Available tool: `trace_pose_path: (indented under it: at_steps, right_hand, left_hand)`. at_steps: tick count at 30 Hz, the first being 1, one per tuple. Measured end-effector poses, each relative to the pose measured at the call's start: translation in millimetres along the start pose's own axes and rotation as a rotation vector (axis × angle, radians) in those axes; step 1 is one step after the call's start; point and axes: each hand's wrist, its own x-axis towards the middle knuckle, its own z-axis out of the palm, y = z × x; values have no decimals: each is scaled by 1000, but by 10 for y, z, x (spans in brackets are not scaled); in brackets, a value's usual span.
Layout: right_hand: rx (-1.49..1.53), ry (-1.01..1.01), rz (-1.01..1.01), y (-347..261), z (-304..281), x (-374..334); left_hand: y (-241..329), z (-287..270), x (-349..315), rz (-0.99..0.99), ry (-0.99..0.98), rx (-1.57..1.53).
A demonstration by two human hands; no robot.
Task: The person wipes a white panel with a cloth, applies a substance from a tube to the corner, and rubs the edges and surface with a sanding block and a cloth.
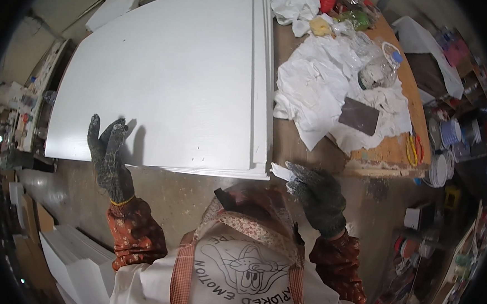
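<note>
left hand point(109, 158), gloved: fingers spread, nothing seen in them, over the near edge of the top white board point(158, 80); contact unclear. stack point(268, 98) edges uneven; a sideways push could slide the board. right hand point(319, 200): fingers partly closed on a small white piece point(280, 171) by the near right corner; loose grip could drop it.

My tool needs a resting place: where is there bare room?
Mostly on the top large white rectangular panel, beyond the dark grey gloved left hand. A small patch of orange-brown wooden tabletop lies between crumpled white cloth and a red and yellow hand tool. Crowded: farther up, with clear plastic bottle and dark brown sheet.
</note>
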Motion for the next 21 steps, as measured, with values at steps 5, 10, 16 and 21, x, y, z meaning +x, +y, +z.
trace_pose_path:
  at_steps: [5,10,16,21]
  right_hand:
    - [99,-100,-193,360,38,17]
    - [227,-208,-224,660,-90,99]
    - [174,-198,-356,1046,-98,291]
    - [395,-213,-181,942,-243,461]
  left_hand:
    - [-53,49,-59,27,-3,-73]
    - [158,200,-120,-47,94,-39]
    - [-28,161,-120,-33,113,-68]
    - [-115,98,-234,17,208,63]
